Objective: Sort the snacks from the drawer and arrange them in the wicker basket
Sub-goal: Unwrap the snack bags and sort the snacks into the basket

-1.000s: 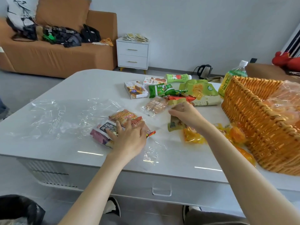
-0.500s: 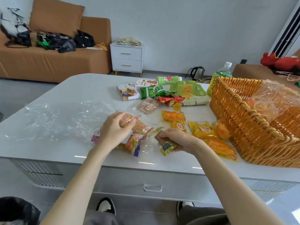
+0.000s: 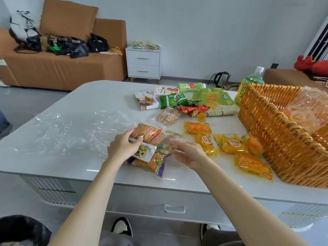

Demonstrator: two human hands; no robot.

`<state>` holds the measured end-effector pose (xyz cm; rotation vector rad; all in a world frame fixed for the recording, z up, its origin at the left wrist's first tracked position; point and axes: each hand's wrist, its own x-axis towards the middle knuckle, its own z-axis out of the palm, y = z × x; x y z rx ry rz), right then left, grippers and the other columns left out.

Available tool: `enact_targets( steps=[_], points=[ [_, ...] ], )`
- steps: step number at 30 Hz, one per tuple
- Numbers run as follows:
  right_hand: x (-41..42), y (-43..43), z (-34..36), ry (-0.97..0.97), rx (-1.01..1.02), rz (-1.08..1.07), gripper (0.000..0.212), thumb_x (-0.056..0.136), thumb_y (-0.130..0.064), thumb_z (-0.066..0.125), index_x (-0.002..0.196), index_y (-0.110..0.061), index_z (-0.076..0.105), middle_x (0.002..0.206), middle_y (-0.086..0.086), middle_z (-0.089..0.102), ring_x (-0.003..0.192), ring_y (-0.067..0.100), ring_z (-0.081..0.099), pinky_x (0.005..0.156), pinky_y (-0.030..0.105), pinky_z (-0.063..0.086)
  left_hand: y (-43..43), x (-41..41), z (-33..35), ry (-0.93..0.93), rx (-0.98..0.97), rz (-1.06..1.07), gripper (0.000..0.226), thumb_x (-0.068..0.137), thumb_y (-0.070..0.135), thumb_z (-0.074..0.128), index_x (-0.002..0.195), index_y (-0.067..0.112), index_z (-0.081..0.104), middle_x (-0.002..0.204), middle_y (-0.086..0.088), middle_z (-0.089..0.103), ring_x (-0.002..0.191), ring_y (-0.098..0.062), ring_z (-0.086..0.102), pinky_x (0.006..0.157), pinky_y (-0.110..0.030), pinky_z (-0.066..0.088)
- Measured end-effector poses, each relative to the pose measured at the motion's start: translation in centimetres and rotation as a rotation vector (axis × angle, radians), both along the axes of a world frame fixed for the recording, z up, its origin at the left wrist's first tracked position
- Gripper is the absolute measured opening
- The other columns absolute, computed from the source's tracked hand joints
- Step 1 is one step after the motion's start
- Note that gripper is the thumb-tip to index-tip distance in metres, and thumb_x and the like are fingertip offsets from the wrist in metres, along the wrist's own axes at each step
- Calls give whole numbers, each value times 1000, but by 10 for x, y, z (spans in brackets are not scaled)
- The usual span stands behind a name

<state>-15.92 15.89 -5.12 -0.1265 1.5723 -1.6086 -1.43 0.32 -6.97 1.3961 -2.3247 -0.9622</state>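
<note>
a glossy white surface [image 3: 95, 96] carries a crumpled clear plastic sheet [image 3: 74, 132] on its left, a heap of snack packets [image 3: 150, 162] near the front edge, yellow packets [image 3: 230, 143] scattered just beside a wicker basket [image 3: 276, 139] on the right, and boxes [image 3: 145, 102], green packets [image 3: 168, 101] and a lying green bottle [image 3: 190, 85] farther back.

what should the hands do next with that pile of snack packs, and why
Probably bring the right hand against the snack packs and lift them toward the wicker basket: the left hand grips one side, the right is open beside them.
</note>
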Motion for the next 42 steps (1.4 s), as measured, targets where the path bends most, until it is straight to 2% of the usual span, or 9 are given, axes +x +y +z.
enact_targets(
  steps=[8, 13, 17, 19, 23, 29, 33, 36, 42],
  points=[
    [4, -5, -11, 377, 138, 135, 22, 84, -18, 74, 82, 4, 71, 65, 10, 53, 44, 8, 41, 41, 14, 37, 6, -4, -2, 56, 19, -79, 62, 89, 54, 52, 145, 36, 35, 150, -5, 37, 136, -30, 37, 110, -49, 33],
    [-9, 17, 9, 359, 162, 341, 6, 88, -5, 66, 89, -4, 72, 83, 7, 70, 51, 7, 59, 54, 18, 54, 21, -10, 3, -184, -200, -78, 55, 99, 50, 34, 150, 34, 23, 159, -17, 8, 144, -42, 4, 115, -59, 3],
    [-30, 35, 12, 1001, 404, 123, 14, 90, -5, 53, 101, -6, 61, 96, 6, 64, 74, 20, 66, 64, 32, 56, 51, -9, 18, -60, -376, -215, 52, 99, 48, 32, 148, 31, 29, 161, -9, 3, 146, -35, -6, 116, -54, 0],
    [-35, 34, 13, 1244, 341, 81, 21, 93, -13, 51, 113, -12, 56, 111, 4, 61, 100, 22, 59, 83, 37, 50, 70, -4, 24, -51, -391, -391, 69, 91, 68, 24, 150, 32, 21, 161, -3, -4, 146, -25, -15, 117, -51, -3],
    [-38, 16, 8, 1041, 244, 301, 36, 98, -35, 50, 132, -23, 46, 132, 7, 55, 122, 25, 50, 101, 42, 41, 101, 12, 15, -304, -546, -662, 120, 57, 92, 28, 151, 28, -12, 152, -4, -34, 137, -23, -38, 112, -47, -19],
    [-42, 13, -10, 1145, 360, 321, 39, 93, -31, 60, 126, -17, 47, 101, 1, 60, 98, 22, 57, 82, 35, 46, 105, 22, -22, -283, -923, -780, 70, 80, 60, 46, 138, 21, 50, 144, -8, 46, 138, -32, 36, 104, -54, 39],
    [-39, 20, -7, 1095, 266, 253, 29, 88, -15, 67, 111, -13, 51, 78, 0, 65, 70, 14, 68, 64, 31, 51, 96, 29, -24, -223, -1014, -773, 50, 90, 22, 49, 140, 26, 47, 148, 0, 43, 141, -27, 30, 111, -53, 30],
    [-34, 29, -3, 1007, 198, 317, 31, 85, -11, 70, 105, -17, 48, 75, 5, 70, 64, 13, 71, 70, 34, 55, 81, 43, -17, -248, -960, -717, 93, 63, -15, 68, 143, 27, 43, 153, 4, 32, 144, -28, 20, 114, -55, 14],
    [-23, 44, -3, 1248, 189, 645, 26, 95, -13, 50, 106, -34, 62, 90, -2, 61, 79, 11, 67, 72, 28, 46, 59, 62, -13, -114, -783, -584, 58, 81, -8, 64, 126, 28, 62, 143, 10, 46, 142, -23, 30, 116, -49, 22]
  ],
)
